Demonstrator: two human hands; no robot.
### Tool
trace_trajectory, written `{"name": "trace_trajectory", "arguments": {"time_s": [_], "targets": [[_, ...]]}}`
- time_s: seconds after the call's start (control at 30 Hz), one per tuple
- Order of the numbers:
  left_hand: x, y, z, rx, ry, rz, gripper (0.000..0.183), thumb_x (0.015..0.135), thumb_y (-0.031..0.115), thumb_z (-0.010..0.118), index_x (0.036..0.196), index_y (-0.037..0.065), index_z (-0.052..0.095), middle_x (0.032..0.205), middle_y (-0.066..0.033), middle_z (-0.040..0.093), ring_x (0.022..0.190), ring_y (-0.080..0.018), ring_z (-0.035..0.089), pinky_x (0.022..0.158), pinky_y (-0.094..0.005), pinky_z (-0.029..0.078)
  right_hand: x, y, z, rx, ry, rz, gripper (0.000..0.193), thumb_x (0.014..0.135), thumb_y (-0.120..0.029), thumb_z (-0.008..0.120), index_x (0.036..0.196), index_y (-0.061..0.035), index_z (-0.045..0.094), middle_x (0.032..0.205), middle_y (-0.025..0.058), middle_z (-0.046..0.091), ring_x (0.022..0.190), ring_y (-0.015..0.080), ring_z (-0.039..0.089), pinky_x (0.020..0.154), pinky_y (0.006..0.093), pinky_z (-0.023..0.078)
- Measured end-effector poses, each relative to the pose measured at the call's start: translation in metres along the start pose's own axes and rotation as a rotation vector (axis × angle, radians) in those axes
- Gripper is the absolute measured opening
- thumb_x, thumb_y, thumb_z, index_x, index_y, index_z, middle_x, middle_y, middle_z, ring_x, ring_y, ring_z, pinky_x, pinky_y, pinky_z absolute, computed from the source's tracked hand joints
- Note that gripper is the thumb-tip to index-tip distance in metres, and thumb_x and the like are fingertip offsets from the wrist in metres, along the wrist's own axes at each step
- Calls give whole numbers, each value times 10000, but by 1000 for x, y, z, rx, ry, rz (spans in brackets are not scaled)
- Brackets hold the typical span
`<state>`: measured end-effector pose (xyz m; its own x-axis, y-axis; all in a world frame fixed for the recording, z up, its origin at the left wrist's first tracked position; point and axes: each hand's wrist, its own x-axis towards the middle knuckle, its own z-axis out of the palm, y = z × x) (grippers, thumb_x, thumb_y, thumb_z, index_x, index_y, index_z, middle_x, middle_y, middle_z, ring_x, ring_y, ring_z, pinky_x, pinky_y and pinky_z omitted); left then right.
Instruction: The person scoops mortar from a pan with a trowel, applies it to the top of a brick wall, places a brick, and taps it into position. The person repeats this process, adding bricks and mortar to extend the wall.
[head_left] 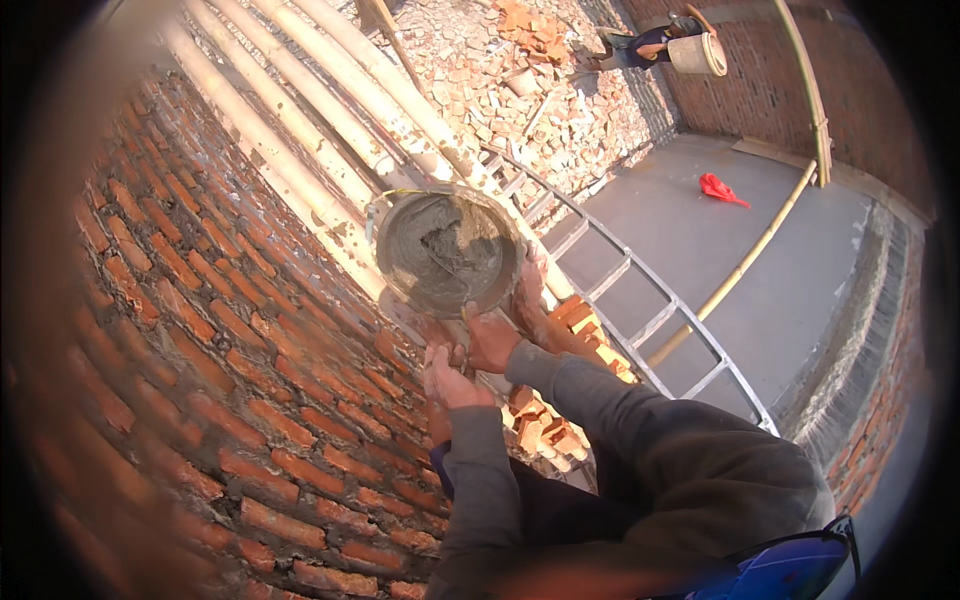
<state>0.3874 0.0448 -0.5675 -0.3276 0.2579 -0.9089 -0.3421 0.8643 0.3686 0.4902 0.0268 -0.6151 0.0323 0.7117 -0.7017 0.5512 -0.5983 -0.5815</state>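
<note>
A round bucket (385, 255) of wet grey mortar (440, 250) is held out in front of me above bamboo poles. My right hand (492, 340), in a grey sleeve, grips its near rim with the thumb side up. Just lower and left, my left hand (457, 381) has its fingers curled at the bucket's near underside, partly hidden. Another person's bare hand (532, 280) is against the bucket's right side. A second bare hand (425, 330) touches the near left side, close to my left fingers. Those forearms run beneath my sleeves.
A rough brick wall (240, 400) curves along the left. Bamboo poles (290, 120) run to the far left, with loose bricks (590, 325) stacked beside my arms. A metal ladder (650, 322) leans right, above a grey floor (670, 230). Beyond, a person (640, 48) carries a pale bucket (697, 55).
</note>
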Motion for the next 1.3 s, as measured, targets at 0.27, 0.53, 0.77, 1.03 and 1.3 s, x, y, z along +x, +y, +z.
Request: {"name": "trace_trajectory", "arguments": {"time_s": [0.27,0.53,0.77,1.03,1.3], "targets": [[-12,18,17,-21,84,-49,438,938,184,594,1354,53,554,1188,-71,605,991,-176,612,799,-371,515,-20,20,-105,-231,47,-60,318,770,-124,655,1022,64,607,829,268,665,915,431,675,800,501,536],[-1,16,9,-57,45,-67,433,944,177,586,1355,47,545,1198,-81,592,982,-176,595,804,-368,509,75,18,-34,-319,174,-127,516,778,-109,655,1227,129,563,871,256,678,856,419,692,759,503,560],[-7,21,7,-73,9,-67,439,947,186,606,1359,49,542,1205,-87,597,1004,-182,590,803,-354,519,-8,-3,-4,-334,-76,-94,580,769,-112,661,1244,187,515,833,261,669,850,418,697,719,466,573],[-12,20,13,-67,56,-76,444,954,205,606,1372,65,544,1219,-97,597,1052,-198,585,833,-354,529,-41,31,-75,49,86,-95,163,810,-109,637,867,38,593,682,217,599,695,330,664,641,441,538],[-6,23,13,-98,45,-74,460,944,198,608,1374,46,550,1203,-103,594,1033,-193,591,834,-355,524,36,34,18,645,83,306,122,888,-106,603,913,-6,667,785,114,639,658,201,623,463,377,468]]}}
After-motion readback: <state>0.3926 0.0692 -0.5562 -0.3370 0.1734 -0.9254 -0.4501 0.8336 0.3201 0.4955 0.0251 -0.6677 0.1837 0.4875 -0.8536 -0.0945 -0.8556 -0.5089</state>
